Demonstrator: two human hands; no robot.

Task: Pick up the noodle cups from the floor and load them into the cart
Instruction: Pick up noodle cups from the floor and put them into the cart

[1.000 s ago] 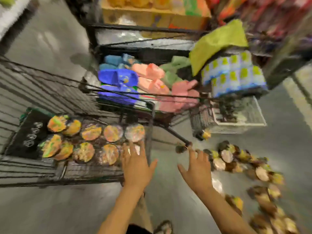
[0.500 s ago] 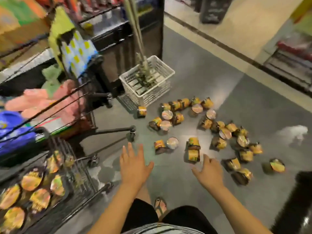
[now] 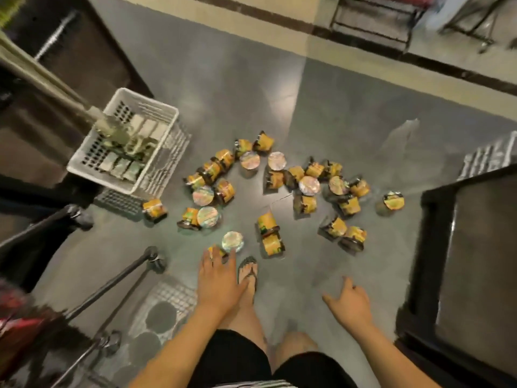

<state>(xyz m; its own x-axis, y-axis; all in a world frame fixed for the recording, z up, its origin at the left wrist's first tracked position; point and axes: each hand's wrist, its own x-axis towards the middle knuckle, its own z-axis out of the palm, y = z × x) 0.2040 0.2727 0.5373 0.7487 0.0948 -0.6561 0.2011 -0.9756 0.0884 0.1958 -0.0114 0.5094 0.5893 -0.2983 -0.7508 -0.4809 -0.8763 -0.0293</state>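
Several yellow-and-black noodle cups (image 3: 306,186) lie scattered on the grey floor, some upright with shiny lids, some on their sides. The nearest upright cup (image 3: 232,241) stands just beyond my left hand (image 3: 218,278), whose spread fingers partly cover another small yellow cup (image 3: 219,252). My left hand is empty. My right hand (image 3: 349,303) hovers lower right, fingers apart, holding nothing, well short of two tipped cups (image 3: 270,236). Only the cart's black frame and wheels (image 3: 152,260) show at the lower left.
A white plastic basket (image 3: 156,152) with packets and a pole stands at the left. A dark shelf unit (image 3: 470,270) blocks the right side. My sandalled foot (image 3: 247,271) is beside my left hand. A tan floor strip (image 3: 279,32) runs across the back.
The view has swung from the cart down to the floor. Both empty hands have come lower and nearer the cups, and my left hand now reaches the closest ones.
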